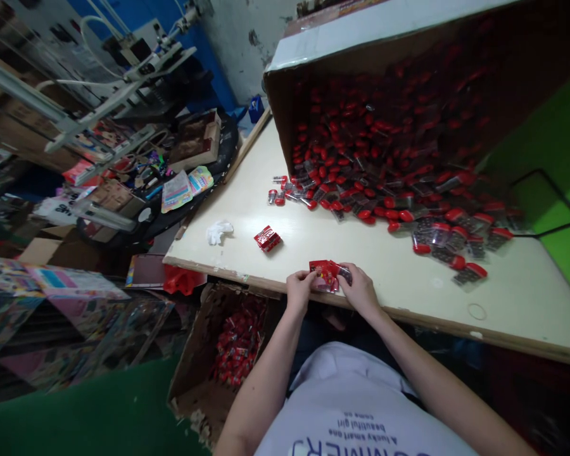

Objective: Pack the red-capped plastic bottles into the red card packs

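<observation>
Cream tabletop (242, 212) beneath both hands, against its near edge. Pinches red packets (320, 268) with left hand (300, 289), thumb and fingers nearly closed. Grips dark-filled clear packet (344, 274) in right hand (360, 289), fingers curled, beside red packets. Ahead-left of left hand, glossy red bundle (267, 239); farther left, crumpled tissue (218, 232). Beyond right hand, red-capped heap (384, 196) spilling from large carton (361, 33). Below left hand, open box (186, 370).

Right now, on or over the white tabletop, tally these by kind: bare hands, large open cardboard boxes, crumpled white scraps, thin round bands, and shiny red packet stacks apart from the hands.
Bare left hand and right hand: 2
Large open cardboard box: 1
Crumpled white scrap: 1
Thin round band: 1
Shiny red packet stack: 1
Total: 6
</observation>
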